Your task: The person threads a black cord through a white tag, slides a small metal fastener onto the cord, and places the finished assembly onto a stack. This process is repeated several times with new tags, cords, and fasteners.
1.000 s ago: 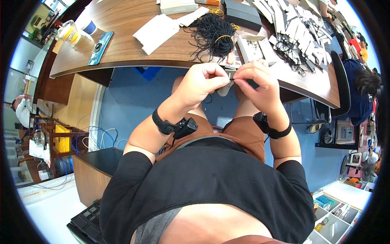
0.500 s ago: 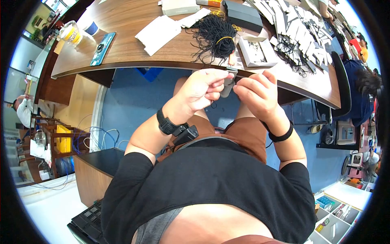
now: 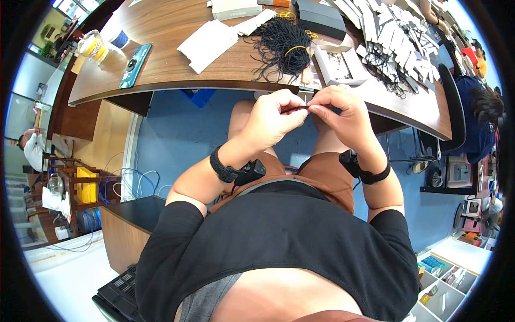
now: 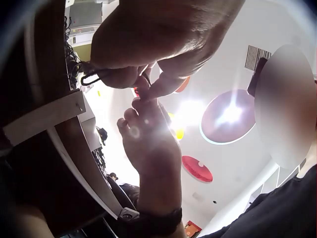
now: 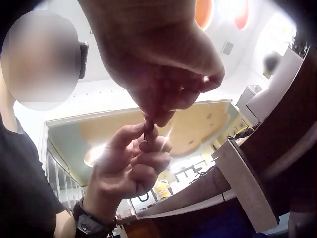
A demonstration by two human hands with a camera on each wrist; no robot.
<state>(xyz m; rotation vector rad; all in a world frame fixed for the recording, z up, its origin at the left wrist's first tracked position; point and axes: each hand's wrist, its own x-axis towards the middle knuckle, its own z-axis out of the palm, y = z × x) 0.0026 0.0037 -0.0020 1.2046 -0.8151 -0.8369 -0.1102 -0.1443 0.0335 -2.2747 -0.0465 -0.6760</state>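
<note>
In the head view my left hand point(image 3: 271, 121) and right hand point(image 3: 346, 112) meet in front of the table edge, fingertips almost together. Between them runs a short dark stretch of black cord point(image 3: 296, 109). The left thumb and fingers pinch it, and the right thumb and forefinger pinch its other part. A small loop of this cord point(image 4: 83, 79) sticks out past the fingers in the left wrist view. The fingers hide the rest of the cord. On the table just beyond lies a bundle of black cords point(image 3: 281, 48), tied with a yellow band.
A shallow white box point(image 3: 339, 67) stands right of the bundle. White cards with black cords point(image 3: 397, 48) are heaped at the right. White sheets point(image 3: 206, 45), a dark box point(image 3: 321, 20), a teal phone-like object point(image 3: 135, 65) and a plastic cup point(image 3: 92, 47) lie on the wooden table point(image 3: 166, 64).
Half a second ago the hands were slightly apart, the left fingers more unfolded. Now they have come back together, with both sets of fingertips pinching the cord.
</note>
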